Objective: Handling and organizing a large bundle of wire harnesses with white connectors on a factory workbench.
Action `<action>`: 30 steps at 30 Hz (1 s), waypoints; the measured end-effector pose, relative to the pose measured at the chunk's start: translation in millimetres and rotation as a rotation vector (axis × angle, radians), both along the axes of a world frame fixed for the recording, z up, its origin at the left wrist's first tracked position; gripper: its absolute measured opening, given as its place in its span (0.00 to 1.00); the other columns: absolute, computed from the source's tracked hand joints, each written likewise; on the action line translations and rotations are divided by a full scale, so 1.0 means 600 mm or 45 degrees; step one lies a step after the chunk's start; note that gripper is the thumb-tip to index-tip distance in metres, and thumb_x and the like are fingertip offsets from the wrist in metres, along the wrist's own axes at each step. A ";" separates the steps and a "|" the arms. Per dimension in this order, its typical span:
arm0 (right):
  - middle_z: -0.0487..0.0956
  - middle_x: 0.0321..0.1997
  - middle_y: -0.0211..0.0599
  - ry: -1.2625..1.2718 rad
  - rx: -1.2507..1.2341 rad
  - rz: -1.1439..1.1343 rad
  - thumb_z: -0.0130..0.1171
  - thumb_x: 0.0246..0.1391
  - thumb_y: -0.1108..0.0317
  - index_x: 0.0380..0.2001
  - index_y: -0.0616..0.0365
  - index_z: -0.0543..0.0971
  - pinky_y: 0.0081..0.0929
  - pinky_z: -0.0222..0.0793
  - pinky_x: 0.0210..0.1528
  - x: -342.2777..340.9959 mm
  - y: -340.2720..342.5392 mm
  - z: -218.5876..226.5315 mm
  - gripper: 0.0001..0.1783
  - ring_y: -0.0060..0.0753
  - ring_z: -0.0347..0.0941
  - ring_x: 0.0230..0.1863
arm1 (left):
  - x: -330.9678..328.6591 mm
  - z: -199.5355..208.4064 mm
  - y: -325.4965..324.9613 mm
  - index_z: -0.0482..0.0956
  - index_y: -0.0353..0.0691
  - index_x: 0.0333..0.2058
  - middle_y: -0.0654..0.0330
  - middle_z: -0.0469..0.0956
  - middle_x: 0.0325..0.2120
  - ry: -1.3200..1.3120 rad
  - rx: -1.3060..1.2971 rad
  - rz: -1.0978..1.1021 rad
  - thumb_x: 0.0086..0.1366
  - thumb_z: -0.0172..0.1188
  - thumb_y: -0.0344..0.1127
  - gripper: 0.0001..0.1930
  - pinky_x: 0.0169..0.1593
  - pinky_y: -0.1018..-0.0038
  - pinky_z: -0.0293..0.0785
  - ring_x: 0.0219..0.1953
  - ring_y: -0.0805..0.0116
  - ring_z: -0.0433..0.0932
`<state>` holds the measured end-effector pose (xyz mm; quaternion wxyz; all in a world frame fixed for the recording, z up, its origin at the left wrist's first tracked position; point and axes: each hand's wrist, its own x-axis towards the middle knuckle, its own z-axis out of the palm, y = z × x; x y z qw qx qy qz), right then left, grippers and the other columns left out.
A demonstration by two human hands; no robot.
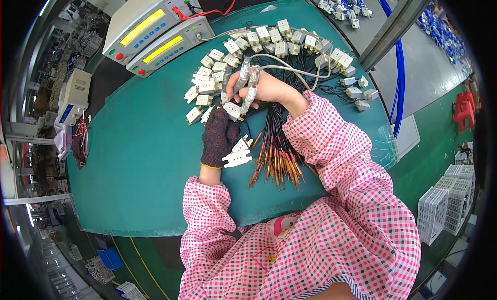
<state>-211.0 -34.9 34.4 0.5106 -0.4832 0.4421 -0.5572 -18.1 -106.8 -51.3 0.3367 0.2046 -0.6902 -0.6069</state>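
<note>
Holding silver-wrapped probes (251, 93) at 1 white block (232, 111), upper centre of the frame, I judge this a testing step. Right hand (272, 87) clamped on the probes; gloved left hand (220, 135) closed on the block. Next move likely calls for steady alignment; tip contact unclear.

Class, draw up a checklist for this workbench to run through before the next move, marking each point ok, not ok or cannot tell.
1. Both tester displays lit: ok; the upper display and lower display glow yellow.
2. Right hand holding the silver-wrapped probes: ok.
3. Left hand gloved: ok; the glove is dark.
4. Both hands gloved: not ok; the right has no glove.
5. Probe tips touching the white block beside the left fingertips: cannot tell; the contact is too small to make out.
6. Copper-coloured wire ends clear of both hands: ok.
</note>
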 end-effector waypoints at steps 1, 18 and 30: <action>0.76 0.24 0.31 -0.011 0.011 -0.015 0.51 0.41 0.78 0.31 0.61 0.78 0.13 0.60 0.13 -0.004 0.004 0.000 0.11 0.16 0.66 0.15 | -0.005 0.012 0.005 0.68 0.37 0.50 0.57 0.73 0.44 0.021 0.221 -0.053 0.67 0.52 0.44 0.19 0.41 0.78 0.73 0.43 0.72 0.73; 0.75 0.23 0.35 -0.193 -0.029 0.008 0.52 0.37 0.78 0.28 0.63 0.77 0.13 0.57 0.10 0.000 -0.009 -0.005 0.10 0.18 0.66 0.14 | 0.003 0.032 0.016 0.67 0.39 0.54 0.63 0.74 0.41 0.157 0.733 -0.074 0.68 0.49 0.47 0.22 0.37 0.81 0.71 0.37 0.76 0.72; 0.74 0.29 0.35 -0.385 -0.127 -0.351 0.50 0.54 0.72 0.41 0.63 0.75 0.17 0.68 0.19 -0.016 -0.024 -0.027 0.12 0.23 0.71 0.19 | 0.017 0.111 0.044 0.78 0.37 0.38 0.53 0.77 0.35 -0.269 -0.457 0.062 0.61 0.58 0.32 0.08 0.41 0.69 0.73 0.36 0.60 0.77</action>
